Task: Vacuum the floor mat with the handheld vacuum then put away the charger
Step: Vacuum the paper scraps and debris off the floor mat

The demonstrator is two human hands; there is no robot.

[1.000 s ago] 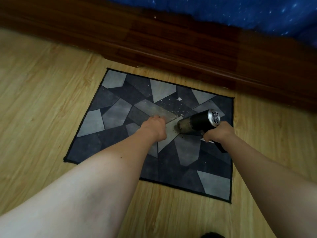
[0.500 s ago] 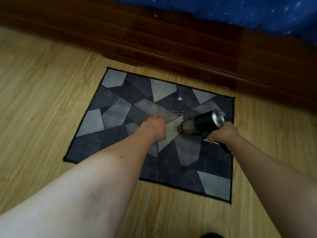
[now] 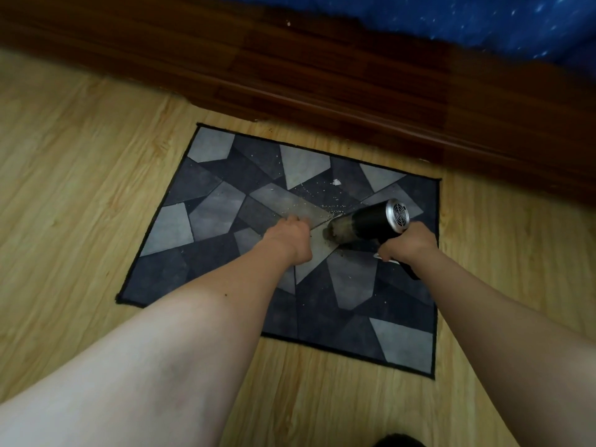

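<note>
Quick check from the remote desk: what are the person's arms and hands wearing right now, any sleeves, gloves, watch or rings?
Nothing visible. Both forearms are bare as far as the frame shows, no sleeves or cuffs. The left hand and right hand are ungloved, with no watch, bracelet or ring visible.

Single head view, looking steeply down, close over floor mat (image 3: pixel 206 201)

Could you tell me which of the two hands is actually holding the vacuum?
The right hand, wrapped around the handle of the handheld vacuum. The left hand holds nothing; it rests fist-like on the floor mat beside the nozzle.
</note>
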